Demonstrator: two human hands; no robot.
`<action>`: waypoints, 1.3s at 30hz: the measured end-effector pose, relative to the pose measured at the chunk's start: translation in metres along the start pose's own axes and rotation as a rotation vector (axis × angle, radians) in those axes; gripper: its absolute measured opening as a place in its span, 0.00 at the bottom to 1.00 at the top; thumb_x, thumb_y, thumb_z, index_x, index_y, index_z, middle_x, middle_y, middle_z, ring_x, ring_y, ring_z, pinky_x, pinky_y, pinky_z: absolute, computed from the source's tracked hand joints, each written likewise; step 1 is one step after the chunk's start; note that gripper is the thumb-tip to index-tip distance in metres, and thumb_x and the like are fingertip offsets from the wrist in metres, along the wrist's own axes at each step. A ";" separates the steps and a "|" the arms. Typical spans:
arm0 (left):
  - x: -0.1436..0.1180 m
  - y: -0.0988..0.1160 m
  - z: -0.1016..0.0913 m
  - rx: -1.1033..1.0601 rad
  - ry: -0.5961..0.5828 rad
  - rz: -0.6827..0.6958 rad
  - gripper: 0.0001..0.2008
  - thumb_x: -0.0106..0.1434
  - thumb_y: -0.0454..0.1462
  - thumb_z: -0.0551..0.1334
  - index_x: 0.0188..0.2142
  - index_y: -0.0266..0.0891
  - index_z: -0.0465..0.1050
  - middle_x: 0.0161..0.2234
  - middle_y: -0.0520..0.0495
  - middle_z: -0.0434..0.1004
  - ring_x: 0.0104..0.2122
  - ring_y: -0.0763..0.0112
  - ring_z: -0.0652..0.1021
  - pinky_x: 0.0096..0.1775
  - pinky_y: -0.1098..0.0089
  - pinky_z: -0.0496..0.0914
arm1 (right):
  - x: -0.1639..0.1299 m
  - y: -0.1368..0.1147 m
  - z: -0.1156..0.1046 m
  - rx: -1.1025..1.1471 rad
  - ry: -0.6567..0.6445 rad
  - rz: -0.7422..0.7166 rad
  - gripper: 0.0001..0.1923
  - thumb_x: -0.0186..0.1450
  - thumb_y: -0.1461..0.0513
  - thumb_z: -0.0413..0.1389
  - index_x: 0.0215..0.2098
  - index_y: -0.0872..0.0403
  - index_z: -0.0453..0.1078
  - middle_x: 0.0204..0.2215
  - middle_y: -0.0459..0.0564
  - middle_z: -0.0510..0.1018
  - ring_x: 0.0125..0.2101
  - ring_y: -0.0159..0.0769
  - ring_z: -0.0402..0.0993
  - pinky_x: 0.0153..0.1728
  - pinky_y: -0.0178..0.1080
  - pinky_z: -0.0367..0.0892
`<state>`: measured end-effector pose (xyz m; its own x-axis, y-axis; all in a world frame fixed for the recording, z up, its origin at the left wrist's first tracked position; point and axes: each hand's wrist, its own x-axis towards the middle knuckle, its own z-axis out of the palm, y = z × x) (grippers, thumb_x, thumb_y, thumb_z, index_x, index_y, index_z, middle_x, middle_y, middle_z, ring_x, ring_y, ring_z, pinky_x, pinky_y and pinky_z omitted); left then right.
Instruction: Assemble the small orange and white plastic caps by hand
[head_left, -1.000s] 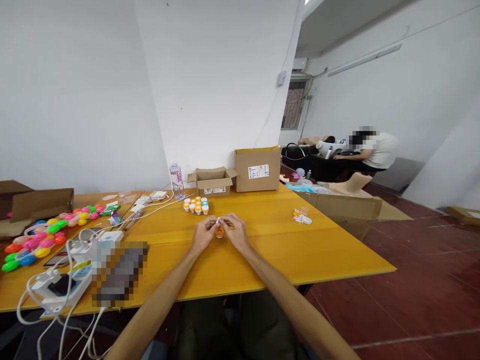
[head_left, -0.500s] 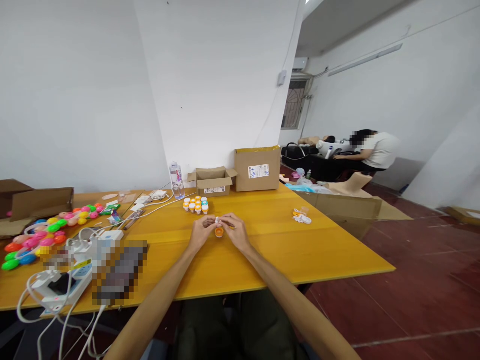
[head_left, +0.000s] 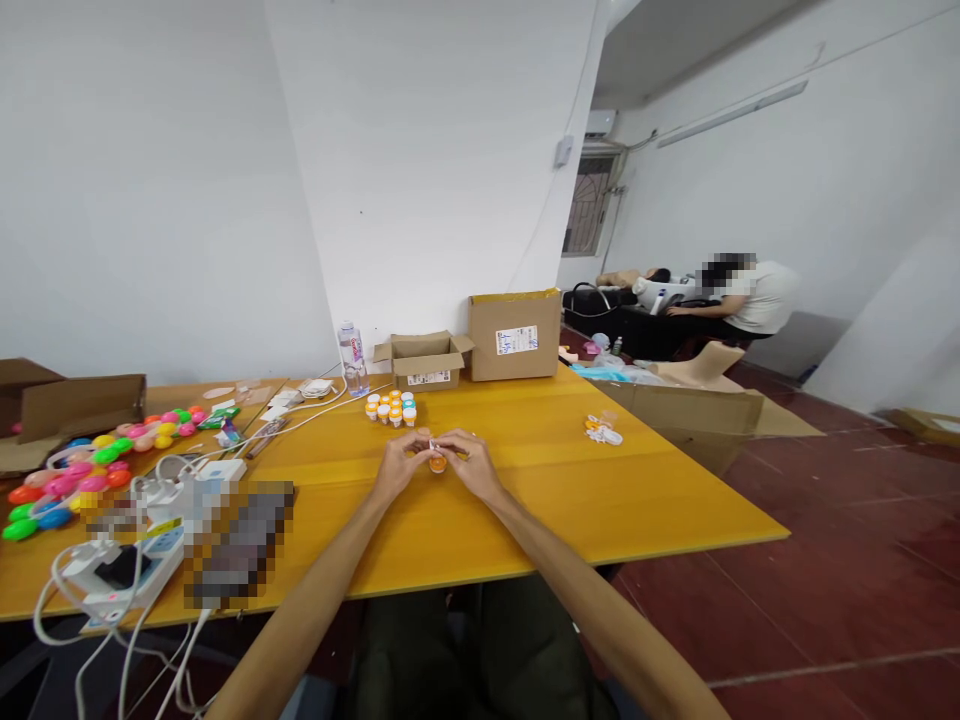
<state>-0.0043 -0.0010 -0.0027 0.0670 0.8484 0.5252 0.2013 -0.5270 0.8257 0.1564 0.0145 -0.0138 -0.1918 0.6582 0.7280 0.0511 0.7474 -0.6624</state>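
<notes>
My left hand (head_left: 400,466) and my right hand (head_left: 473,466) meet over the table, both closed in a pinch. Between their fingertips is a small white piece (head_left: 433,446), partly covered by the fingers and too small to name. Just below it, close to my thumbs, sits a small round orange-and-white item (head_left: 438,465); whether the white piece is joined to it I cannot tell. Beyond my left hand stands a tight cluster of small white pots with orange or teal parts (head_left: 391,409).
Small white and orange parts (head_left: 603,431) lie to the right. At the back are an open carton (head_left: 427,372), a larger box (head_left: 515,338) and a water bottle (head_left: 352,358). Power strips (head_left: 161,550), cables, a phone (head_left: 244,545) and colourful balls (head_left: 90,465) occupy the left. A person sits far right.
Both hands stay almost in place, fingertips still together. The white piece between them sits slightly lower and shows less clearly.
</notes>
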 end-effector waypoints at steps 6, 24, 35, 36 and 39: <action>0.001 0.001 0.001 0.057 0.053 0.128 0.11 0.53 0.45 0.69 0.33 0.43 0.82 0.31 0.47 0.78 0.31 0.66 0.75 0.37 0.66 0.71 | 0.004 0.006 0.005 0.255 0.035 0.227 0.05 0.56 0.58 0.62 0.29 0.50 0.78 0.30 0.48 0.82 0.33 0.39 0.79 0.37 0.42 0.74; 0.002 0.001 0.000 0.141 -0.086 0.209 0.14 0.61 0.46 0.62 0.36 0.41 0.81 0.31 0.45 0.81 0.30 0.66 0.77 0.37 0.66 0.73 | 0.005 0.005 -0.002 0.733 0.070 0.687 0.13 0.40 0.61 0.72 0.25 0.53 0.79 0.28 0.49 0.83 0.30 0.34 0.76 0.36 0.36 0.70; 0.004 0.001 0.003 -0.120 -0.077 -0.050 0.11 0.56 0.44 0.66 0.33 0.39 0.82 0.30 0.46 0.82 0.26 0.68 0.77 0.32 0.68 0.73 | 0.006 0.003 -0.001 0.631 0.089 0.627 0.13 0.43 0.58 0.70 0.26 0.53 0.78 0.25 0.47 0.81 0.28 0.33 0.74 0.34 0.36 0.69; 0.004 0.001 0.004 -0.157 -0.068 -0.097 0.11 0.54 0.44 0.67 0.33 0.39 0.82 0.30 0.46 0.82 0.27 0.67 0.78 0.32 0.68 0.73 | 0.006 0.003 -0.001 0.619 0.094 0.620 0.13 0.43 0.58 0.70 0.26 0.53 0.78 0.25 0.47 0.81 0.28 0.33 0.75 0.34 0.36 0.69; 0.004 0.003 0.004 -0.239 -0.025 -0.203 0.12 0.50 0.43 0.70 0.31 0.38 0.81 0.30 0.45 0.82 0.27 0.67 0.78 0.33 0.67 0.73 | 0.006 0.004 0.001 0.574 0.102 0.596 0.13 0.42 0.57 0.69 0.25 0.53 0.77 0.26 0.47 0.81 0.28 0.35 0.75 0.35 0.38 0.70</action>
<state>0.0009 0.0015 0.0009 0.0740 0.9368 0.3421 -0.0219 -0.3414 0.9397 0.1542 0.0216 -0.0119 -0.1996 0.9547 0.2208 -0.3972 0.1272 -0.9089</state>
